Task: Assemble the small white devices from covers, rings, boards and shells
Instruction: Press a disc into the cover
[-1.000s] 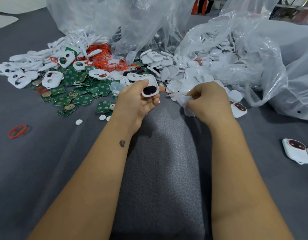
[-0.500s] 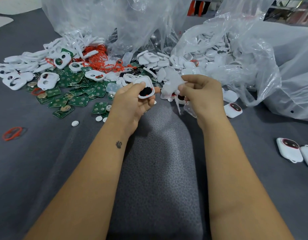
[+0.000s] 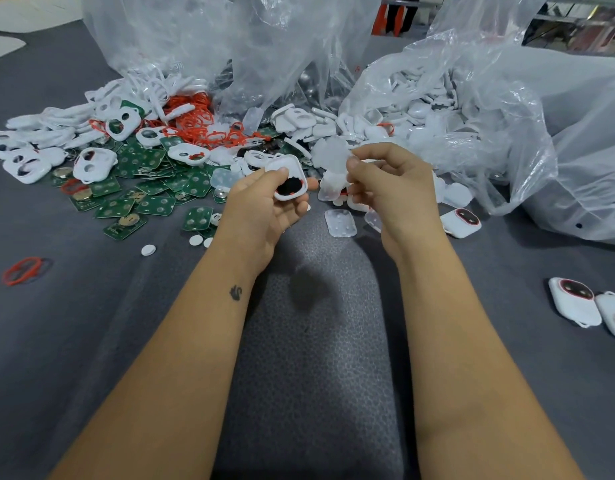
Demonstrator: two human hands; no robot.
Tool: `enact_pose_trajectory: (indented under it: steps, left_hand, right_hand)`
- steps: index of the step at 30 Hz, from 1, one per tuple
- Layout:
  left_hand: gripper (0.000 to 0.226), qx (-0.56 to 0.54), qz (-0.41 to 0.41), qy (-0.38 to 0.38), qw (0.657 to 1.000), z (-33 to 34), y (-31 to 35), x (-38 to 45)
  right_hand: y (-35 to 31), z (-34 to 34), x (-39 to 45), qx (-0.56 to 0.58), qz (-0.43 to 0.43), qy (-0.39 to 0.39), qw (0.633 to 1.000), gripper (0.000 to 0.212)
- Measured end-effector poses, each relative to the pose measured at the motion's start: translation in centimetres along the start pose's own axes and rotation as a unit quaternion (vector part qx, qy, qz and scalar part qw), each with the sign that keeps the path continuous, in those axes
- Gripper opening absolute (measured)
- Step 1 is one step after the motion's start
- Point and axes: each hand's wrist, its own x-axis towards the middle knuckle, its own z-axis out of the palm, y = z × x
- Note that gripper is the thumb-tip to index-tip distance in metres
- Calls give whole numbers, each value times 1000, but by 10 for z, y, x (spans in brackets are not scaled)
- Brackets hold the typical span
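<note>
My left hand (image 3: pixel 261 206) grips a white cover (image 3: pixel 289 180) with a dark opening and a red ring inside it, held above the grey table. My right hand (image 3: pixel 390 181) pinches a clump of translucent white pads (image 3: pixel 332 157) just right of the cover. One translucent pad (image 3: pixel 340 222) lies on the table below my hands. Green boards (image 3: pixel 153 188) are heaped at the left, with white covers (image 3: pixel 91 164) and red rings (image 3: pixel 198 123) behind them. White shells (image 3: pixel 420 112) spill from a plastic bag at the right.
Finished white devices lie at the right (image 3: pixel 572 301) and near my right wrist (image 3: pixel 461 221). A loose red ring (image 3: pixel 22 270) sits at the far left. Small white discs (image 3: pixel 148 250) lie near the boards. Large clear plastic bags (image 3: pixel 541 140) rise behind and to the right.
My right hand has risen from the table with the translucent pads and come level with the cover. One pad now lies on the table below. My left hand has kept its hold.
</note>
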Motion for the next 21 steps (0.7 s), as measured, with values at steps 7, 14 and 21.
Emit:
enact_pose_trajectory:
  steps: [7, 14, 21]
  left_hand:
    - [10, -7, 2, 7, 1000, 0, 0, -1]
    - [9, -11, -2, 12, 1000, 1, 0, -1]
    - [11, 1, 0, -6, 1000, 1, 0, -2]
  right_hand:
    - [5, 5, 1, 22, -26, -15, 999, 20]
    - [7, 5, 2, 45, -44, -32, 997, 27]
    - [9, 10, 1, 101, -9, -38, 994, 25]
